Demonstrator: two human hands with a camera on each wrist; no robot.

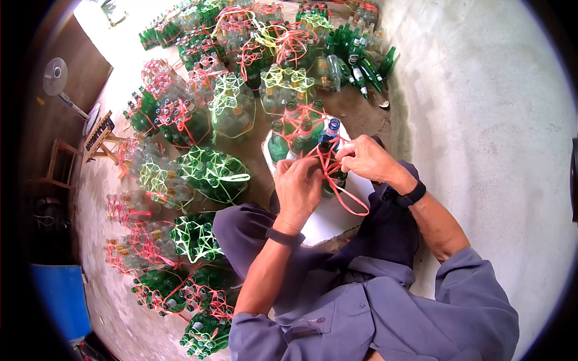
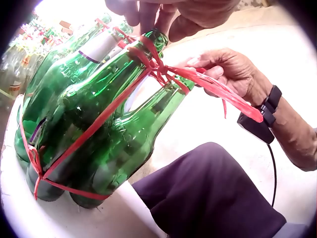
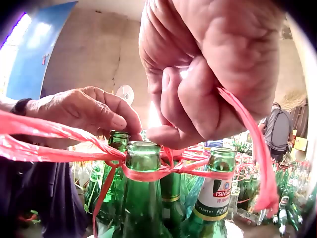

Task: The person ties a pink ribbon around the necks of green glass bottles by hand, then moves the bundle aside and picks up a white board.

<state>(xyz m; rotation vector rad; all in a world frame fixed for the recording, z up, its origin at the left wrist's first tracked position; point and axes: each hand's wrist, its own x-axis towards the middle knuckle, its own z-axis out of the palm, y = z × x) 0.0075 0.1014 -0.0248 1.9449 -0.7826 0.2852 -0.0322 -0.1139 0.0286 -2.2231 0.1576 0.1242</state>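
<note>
A bundle of green glass bottles (image 1: 278,143) stands on a round white surface (image 1: 322,225) before the person, red plastic strip (image 2: 101,119) looped around necks and lower sides. In the right wrist view, one bottle (image 3: 141,198) has the strip knotted beside its neck. The left hand (image 1: 299,188) is at the near bottle necks, its fingertips by a rim; whether they hold strip is hidden. Curled fingers of the right hand (image 3: 213,74) pinch a red strip end (image 3: 257,148) above the necks. A red loop (image 1: 355,201) hangs out toward the person's lap.
Many tied bundles of green and clear bottles (image 1: 214,171) cover the floor to the left and ahead. Loose bottles (image 1: 361,75) lie at the back right, by a pale wall (image 1: 475,132). A fan (image 1: 55,76) and wooden stool (image 1: 99,137) are at the left. Another person (image 3: 277,130) stands far back.
</note>
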